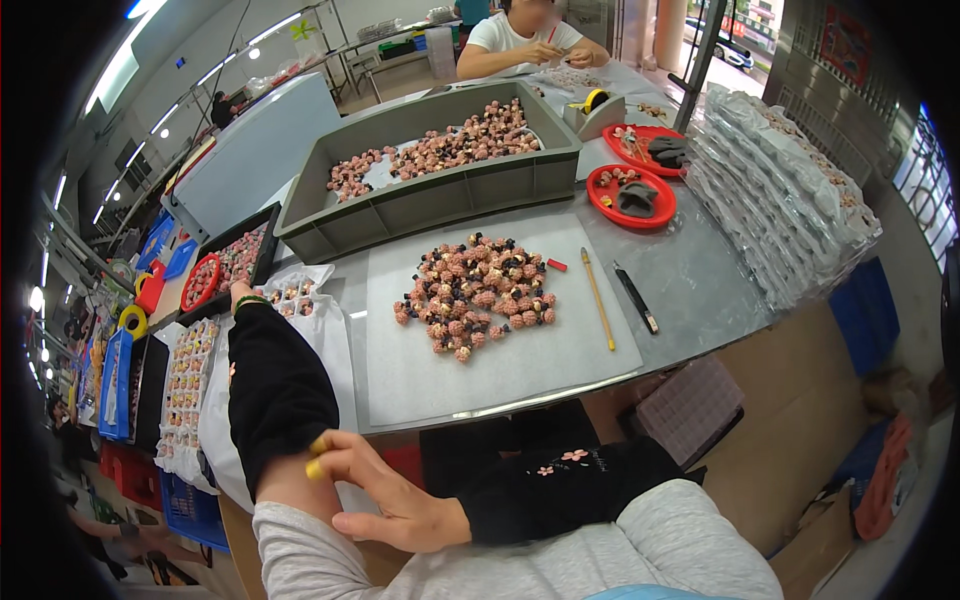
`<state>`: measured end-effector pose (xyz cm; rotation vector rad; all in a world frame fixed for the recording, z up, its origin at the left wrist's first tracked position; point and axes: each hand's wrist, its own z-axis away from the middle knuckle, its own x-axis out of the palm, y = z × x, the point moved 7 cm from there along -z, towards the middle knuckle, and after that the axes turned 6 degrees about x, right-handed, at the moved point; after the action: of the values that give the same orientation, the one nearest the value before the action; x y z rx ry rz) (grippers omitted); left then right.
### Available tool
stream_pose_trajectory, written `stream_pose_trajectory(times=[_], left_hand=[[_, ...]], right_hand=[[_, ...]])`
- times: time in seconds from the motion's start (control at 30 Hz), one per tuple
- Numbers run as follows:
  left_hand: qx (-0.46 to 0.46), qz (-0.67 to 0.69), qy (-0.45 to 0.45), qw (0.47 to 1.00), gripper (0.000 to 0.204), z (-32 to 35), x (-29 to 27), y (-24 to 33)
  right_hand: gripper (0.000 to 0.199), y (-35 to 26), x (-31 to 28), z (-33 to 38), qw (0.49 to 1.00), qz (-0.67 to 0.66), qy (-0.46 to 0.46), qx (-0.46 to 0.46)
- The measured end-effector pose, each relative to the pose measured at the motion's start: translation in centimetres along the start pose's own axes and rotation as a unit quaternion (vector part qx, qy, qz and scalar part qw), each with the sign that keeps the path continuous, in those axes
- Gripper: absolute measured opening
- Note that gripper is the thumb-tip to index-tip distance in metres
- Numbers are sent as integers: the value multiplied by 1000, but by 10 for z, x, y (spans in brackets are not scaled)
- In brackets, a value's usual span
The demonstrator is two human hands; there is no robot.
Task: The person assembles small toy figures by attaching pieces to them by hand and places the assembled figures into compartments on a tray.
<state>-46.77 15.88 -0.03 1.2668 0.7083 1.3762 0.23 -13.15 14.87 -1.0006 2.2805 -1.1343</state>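
Note:
My left arm, in a black sleeve (280, 375), stretches forward along the table's left side. My left hand (241, 291) is beside a white moulded tray (318, 275) of small figures, and its fingers are hidden. Across my body, my right hand (400, 505) lies against the bare left forearm at the sleeve's edge. Its fingers and thumb are spread, with yellow covers on two fingertips. A pile of small pink and black figures (478, 290) lies on a white sheet (395, 385). Right of the pile are a red cap (557, 265), a yellow brush-like stick (598, 300) and a black pen-like tool (636, 297).
Behind the pile stands a large grey bin (430, 198) of figures. Red bowls (665, 212) with dark cloths and a tall stack of wrapped trays (770, 200) stand right. A dark tray (270, 225) and filled white tray (187, 390) are left. A person (520, 45) sits opposite.

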Motion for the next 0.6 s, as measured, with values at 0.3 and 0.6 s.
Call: stream_pose_trajectory(times=[0.3, 0.6], left_hand=[[-10, -30, -49, 998, 26, 10, -1, 7], [51, -11, -9, 999, 21, 28, -8, 22]], right_hand=[[47, 13, 18, 11, 934, -309, -104, 148], [61, 18, 24, 23, 909, -350, -87, 208]])
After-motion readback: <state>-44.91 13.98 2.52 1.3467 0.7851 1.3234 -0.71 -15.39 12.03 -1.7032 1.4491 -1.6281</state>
